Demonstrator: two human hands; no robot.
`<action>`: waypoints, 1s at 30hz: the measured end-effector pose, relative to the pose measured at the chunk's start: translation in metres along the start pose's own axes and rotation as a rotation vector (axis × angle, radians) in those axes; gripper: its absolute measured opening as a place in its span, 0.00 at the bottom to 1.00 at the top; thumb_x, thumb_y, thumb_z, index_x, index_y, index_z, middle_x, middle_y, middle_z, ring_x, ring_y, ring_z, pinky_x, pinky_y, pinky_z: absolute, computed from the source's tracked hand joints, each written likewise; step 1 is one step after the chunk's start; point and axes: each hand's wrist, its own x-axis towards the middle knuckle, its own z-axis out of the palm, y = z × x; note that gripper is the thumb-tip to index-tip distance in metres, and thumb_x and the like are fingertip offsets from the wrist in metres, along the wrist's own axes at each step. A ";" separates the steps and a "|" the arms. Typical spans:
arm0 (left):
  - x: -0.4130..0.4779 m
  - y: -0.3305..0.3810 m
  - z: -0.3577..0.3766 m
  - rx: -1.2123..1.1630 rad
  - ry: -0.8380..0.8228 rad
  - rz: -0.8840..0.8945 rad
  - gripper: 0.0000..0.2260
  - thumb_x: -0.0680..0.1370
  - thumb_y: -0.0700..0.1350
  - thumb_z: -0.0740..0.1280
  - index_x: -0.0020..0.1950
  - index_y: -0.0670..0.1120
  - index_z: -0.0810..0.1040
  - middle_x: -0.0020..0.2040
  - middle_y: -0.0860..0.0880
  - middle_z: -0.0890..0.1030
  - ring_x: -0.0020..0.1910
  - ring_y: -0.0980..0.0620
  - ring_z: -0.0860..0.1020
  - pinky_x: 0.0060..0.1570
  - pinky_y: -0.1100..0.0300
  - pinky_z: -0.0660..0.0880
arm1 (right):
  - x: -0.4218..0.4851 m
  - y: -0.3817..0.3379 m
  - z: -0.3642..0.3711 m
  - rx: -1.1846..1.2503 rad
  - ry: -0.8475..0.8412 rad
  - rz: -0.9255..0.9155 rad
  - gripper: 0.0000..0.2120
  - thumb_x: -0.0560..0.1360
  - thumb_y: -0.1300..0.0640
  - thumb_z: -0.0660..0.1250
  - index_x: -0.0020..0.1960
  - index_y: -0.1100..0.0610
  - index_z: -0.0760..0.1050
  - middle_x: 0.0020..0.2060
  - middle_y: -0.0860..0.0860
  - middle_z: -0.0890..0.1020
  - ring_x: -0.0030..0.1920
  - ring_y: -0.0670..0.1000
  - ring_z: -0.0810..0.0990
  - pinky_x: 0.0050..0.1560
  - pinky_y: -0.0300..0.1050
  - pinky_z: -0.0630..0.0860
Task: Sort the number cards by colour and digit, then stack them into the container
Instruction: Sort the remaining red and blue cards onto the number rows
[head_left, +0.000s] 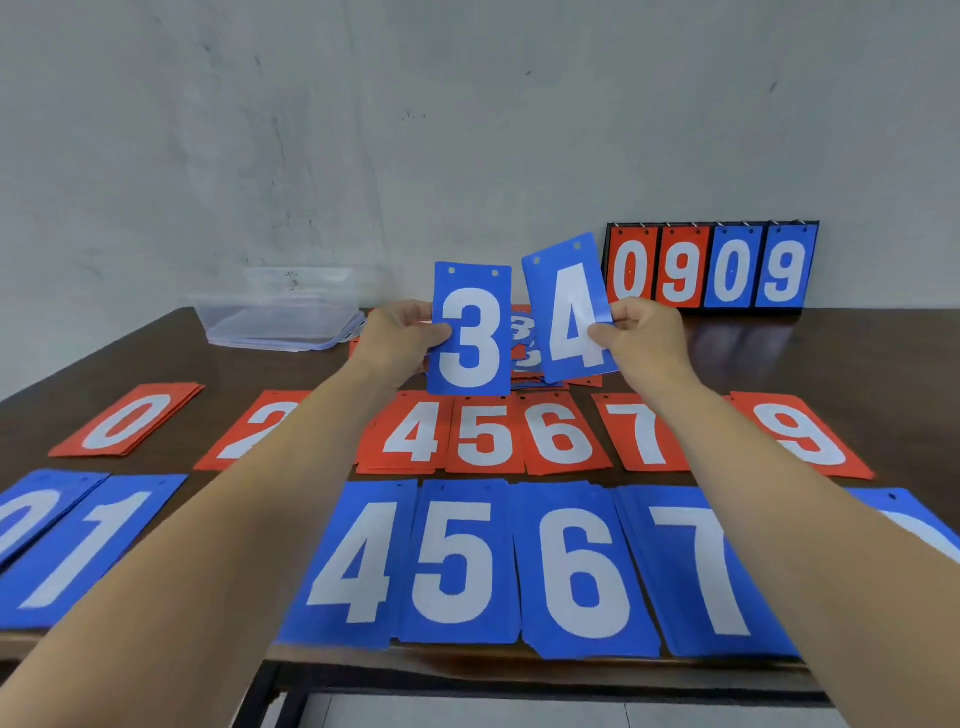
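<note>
From the head camera, the left hand (400, 332) pinches a blue 3 card (470, 332) by its left edge, and the right hand (639, 332) pinches a blue 4 card (569, 312) by its right edge. Both cards are held upright above a mixed pile of cards (524, 343). Red piles (488, 434) and blue piles (457, 561) lie in rows on the table (260, 374). The clear container (283, 312) sits at the back left, and a scoreboard (711, 267) stands at the back right.
</note>
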 end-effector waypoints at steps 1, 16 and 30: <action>-0.006 0.000 -0.004 0.008 0.006 -0.003 0.05 0.78 0.41 0.68 0.53 0.47 0.79 0.50 0.47 0.84 0.46 0.49 0.84 0.46 0.51 0.82 | -0.006 -0.002 -0.001 0.008 0.006 -0.004 0.11 0.77 0.57 0.68 0.54 0.65 0.75 0.52 0.52 0.82 0.54 0.50 0.81 0.48 0.49 0.81; -0.083 -0.011 -0.134 -0.027 0.103 -0.119 0.05 0.78 0.40 0.69 0.53 0.43 0.80 0.49 0.46 0.85 0.44 0.50 0.84 0.42 0.56 0.82 | -0.098 -0.057 0.025 0.150 0.043 0.102 0.05 0.76 0.59 0.69 0.46 0.61 0.77 0.45 0.52 0.83 0.44 0.50 0.83 0.41 0.45 0.80; -0.160 -0.055 -0.189 0.253 0.132 -0.189 0.09 0.77 0.44 0.70 0.56 0.46 0.78 0.50 0.48 0.83 0.43 0.53 0.82 0.33 0.63 0.78 | -0.200 -0.093 0.096 0.101 -0.031 0.239 0.03 0.75 0.61 0.71 0.43 0.56 0.78 0.41 0.49 0.81 0.44 0.50 0.81 0.40 0.42 0.77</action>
